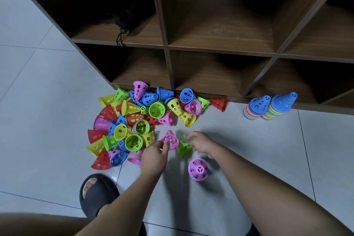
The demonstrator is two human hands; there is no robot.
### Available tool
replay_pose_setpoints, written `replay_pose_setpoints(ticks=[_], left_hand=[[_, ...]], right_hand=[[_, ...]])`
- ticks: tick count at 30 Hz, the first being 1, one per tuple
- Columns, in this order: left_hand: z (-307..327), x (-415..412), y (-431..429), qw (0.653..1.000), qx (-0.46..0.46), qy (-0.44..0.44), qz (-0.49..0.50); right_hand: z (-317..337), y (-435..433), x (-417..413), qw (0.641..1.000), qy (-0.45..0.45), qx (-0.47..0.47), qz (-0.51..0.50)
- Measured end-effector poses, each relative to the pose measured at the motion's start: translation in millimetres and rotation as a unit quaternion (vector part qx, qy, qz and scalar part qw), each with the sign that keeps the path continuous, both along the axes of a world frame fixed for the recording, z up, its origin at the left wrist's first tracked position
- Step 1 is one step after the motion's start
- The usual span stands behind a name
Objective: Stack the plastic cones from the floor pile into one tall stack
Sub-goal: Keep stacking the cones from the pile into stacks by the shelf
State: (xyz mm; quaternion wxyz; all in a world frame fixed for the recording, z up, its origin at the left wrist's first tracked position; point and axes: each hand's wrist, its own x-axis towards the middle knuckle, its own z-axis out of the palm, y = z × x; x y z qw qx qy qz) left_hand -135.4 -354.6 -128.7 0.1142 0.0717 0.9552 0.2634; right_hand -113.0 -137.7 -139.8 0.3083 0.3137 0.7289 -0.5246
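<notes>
Left hand (154, 156) pinching pink cone (170, 140) at frame centre, right hand (201, 142) spread, ungripping, beside green cone (183, 146), near pile (134, 120) centre-left, likely for nesting onto upright pink stack (198, 169) below.

View: single camera on my head
Facing: forward and down, over floor (249, 159) and shelf (220, 51)
Range: close, arm's reach
</notes>
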Motion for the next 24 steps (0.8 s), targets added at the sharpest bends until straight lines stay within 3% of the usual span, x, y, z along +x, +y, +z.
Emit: replay_pose_setpoints(ticks=[5, 11, 15, 21, 24], left_hand=[[13.3, -0.6, -5.6, 0.993, 0.086, -0.032, 0.071], [28.3, -6.4, -7.7, 0.963, 0.133, -0.094, 0.217], [33.1, -11.2, -8.9, 0.955, 0.140, -0.115, 0.236], [40.4, -13.7, -5.4, 0.923, 0.223, -0.157, 0.271], [51.5, -12.2, -2.0, 0.929, 0.234, -0.158, 0.238]], right_hand=[[7.7, -7.4, -1.9, 0.997, -0.062, -0.029, 0.034], [2.4, -14.4, -5.1, 0.998, -0.045, -0.040, -0.015], [3.8, -15.9, -4.3, 0.998, -0.008, -0.021, -0.051], [2.6, -4.7, -0.8, 0.994, 0.063, 0.051, -0.076], [12.2, 2.2, 4.3, 0.991, 0.078, 0.058, -0.093]])
